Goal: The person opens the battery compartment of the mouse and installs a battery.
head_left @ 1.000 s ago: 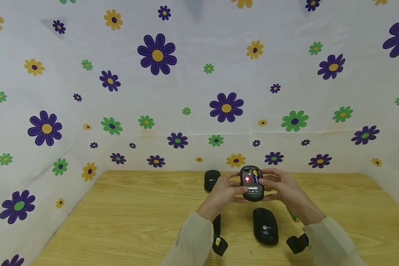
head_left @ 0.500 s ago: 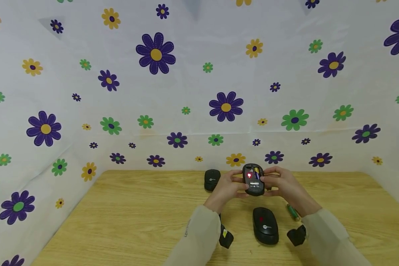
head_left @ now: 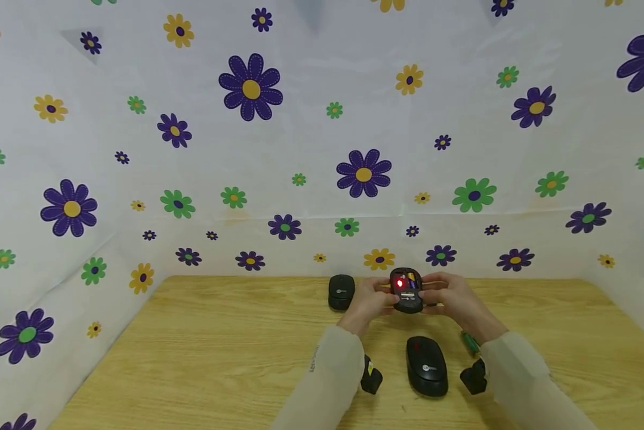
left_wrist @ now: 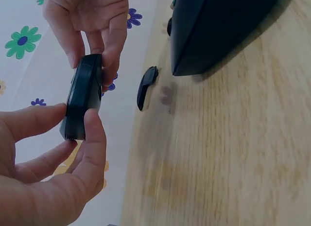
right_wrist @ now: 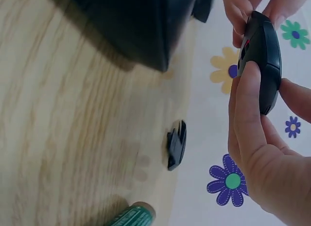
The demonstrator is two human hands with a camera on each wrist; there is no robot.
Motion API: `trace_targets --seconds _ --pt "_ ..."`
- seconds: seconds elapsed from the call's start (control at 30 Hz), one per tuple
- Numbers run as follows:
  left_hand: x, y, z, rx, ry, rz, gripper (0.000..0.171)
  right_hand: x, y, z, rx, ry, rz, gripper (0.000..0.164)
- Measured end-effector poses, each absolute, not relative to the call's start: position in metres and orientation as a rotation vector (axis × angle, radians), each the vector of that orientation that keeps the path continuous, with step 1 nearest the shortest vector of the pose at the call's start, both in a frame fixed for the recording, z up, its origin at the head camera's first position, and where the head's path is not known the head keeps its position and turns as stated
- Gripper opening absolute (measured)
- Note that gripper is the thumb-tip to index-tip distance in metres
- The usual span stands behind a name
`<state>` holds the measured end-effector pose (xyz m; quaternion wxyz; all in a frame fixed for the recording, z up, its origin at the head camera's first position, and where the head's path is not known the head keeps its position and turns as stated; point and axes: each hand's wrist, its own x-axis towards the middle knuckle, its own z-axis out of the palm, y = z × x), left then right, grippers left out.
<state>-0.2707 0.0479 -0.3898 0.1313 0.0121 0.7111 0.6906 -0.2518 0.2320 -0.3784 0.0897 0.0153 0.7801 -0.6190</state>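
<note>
Both hands hold a black computer mouse [head_left: 407, 303] above the back of the table, its underside turned toward the head camera. A red light glows on that underside, and a yellow-and-dark battery [head_left: 412, 279] lies in its uncovered slot. My left hand [head_left: 371, 303] grips the mouse's left edge between thumb and fingers. On the opposite edge, the fingers and thumb of my right hand [head_left: 456, 298] pinch it. In the left wrist view the mouse [left_wrist: 82, 97] shows edge-on between the two hands. A small black battery cover [right_wrist: 176, 147] lies on the table beneath.
A second black mouse [head_left: 427, 367] lies nearer on the wooden table [head_left: 219, 346], and another mouse [head_left: 341, 291] sits at the back. A green battery [head_left: 470, 343] lies by the right forearm. Behind the table hangs a flower-print cloth [head_left: 300, 137].
The held mouse first rises a little and shifts right, then comes slightly back down. Its red light looks brighter. More of the green battery shows than a second ago.
</note>
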Motion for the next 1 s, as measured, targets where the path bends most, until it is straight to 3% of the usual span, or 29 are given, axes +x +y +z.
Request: trace_targets --seconds 0.4,1.0 --pt "-0.281 0.055 -0.399 -0.100 2.129 1.952 0.044 -0.267 0.227 -0.390 0.123 2.361 -1.750 0.049" --pt "-0.286 0.064 -0.410 -0.094 2.257 1.850 0.041 -0.281 0.232 -0.390 0.084 2.452 -1.535 0.045"
